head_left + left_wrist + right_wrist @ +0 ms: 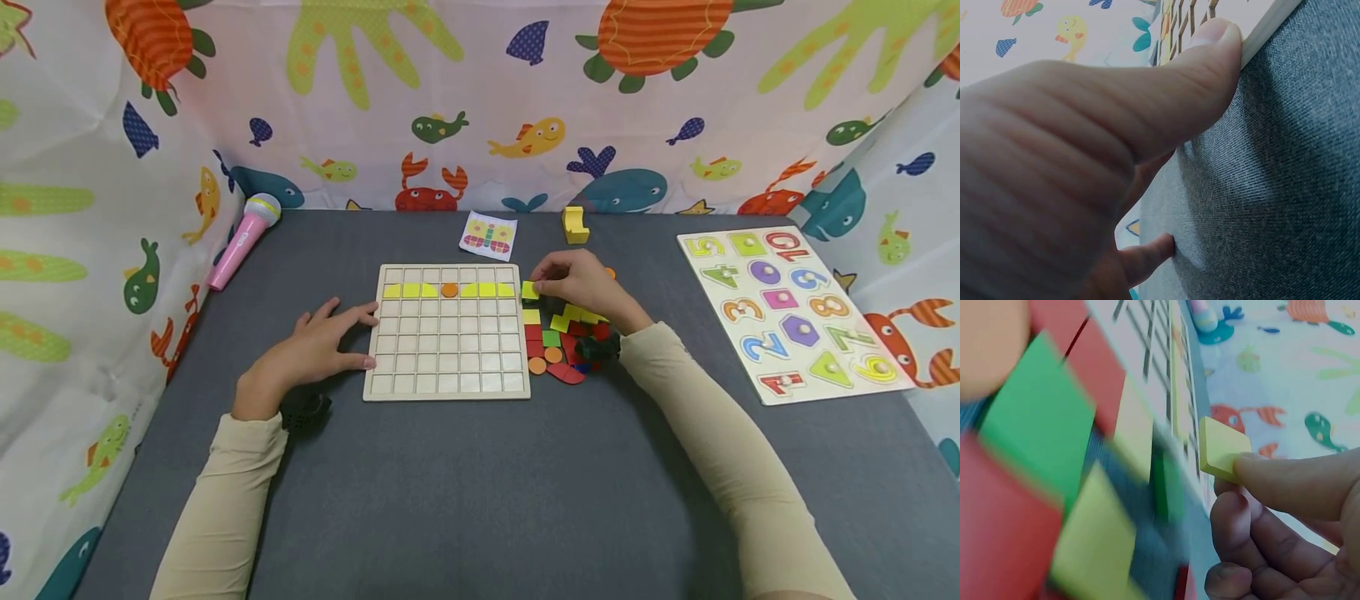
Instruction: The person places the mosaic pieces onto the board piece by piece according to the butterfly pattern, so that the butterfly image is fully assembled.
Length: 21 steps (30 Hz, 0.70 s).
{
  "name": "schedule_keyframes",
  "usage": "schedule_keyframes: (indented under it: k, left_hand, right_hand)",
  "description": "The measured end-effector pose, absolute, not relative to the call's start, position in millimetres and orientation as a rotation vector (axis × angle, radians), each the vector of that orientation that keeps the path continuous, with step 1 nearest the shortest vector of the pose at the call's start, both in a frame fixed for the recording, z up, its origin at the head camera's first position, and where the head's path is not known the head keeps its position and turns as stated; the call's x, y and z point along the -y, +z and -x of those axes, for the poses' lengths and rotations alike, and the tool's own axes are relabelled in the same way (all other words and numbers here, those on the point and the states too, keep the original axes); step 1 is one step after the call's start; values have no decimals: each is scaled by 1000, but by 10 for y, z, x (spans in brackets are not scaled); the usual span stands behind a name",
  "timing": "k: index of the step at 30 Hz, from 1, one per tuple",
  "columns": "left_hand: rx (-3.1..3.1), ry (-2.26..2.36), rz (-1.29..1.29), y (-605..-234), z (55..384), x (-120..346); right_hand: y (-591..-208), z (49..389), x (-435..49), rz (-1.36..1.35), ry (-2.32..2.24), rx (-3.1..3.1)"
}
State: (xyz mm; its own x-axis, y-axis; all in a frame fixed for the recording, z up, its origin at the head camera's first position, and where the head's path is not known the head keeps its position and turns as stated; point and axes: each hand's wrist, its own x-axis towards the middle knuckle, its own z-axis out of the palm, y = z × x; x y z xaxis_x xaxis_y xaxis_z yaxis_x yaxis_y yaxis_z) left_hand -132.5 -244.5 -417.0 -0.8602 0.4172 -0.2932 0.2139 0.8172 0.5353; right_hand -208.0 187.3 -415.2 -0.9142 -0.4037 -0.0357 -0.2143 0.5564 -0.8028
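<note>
A wooden grid board (pixel 447 360) lies on the table. In its second row from the top are yellow pieces (pixel 411 291) on both sides of an orange disc (pixel 449 290). My left hand (pixel 313 348) touches the board's left edge, fingers spread, with the thumb (pixel 1213 47) on the rim. My right hand (pixel 587 286) pinches a yellow square tile (pixel 1224 449) between thumb and finger, close by the board's upper right edge. Beneath and beside that hand lies a pile of red, green, yellow and orange pieces (pixel 551 338).
Behind the board lies a small pattern card (pixel 488 236), with a yellow block (pixel 575 225) to its right. A number puzzle board (pixel 802 312) occupies the right side. At the far left a pink toy microphone (pixel 246 240) leans toward the printed curtain (pixel 480 167).
</note>
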Motion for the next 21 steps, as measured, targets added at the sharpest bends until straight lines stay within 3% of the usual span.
schedule_keyframes:
  k: [21]
  left_hand:
    - [-2588,685,-465,-4169,1339,2471]
  right_hand:
    - [-4153,2182,-505,710,-1302,-2418]
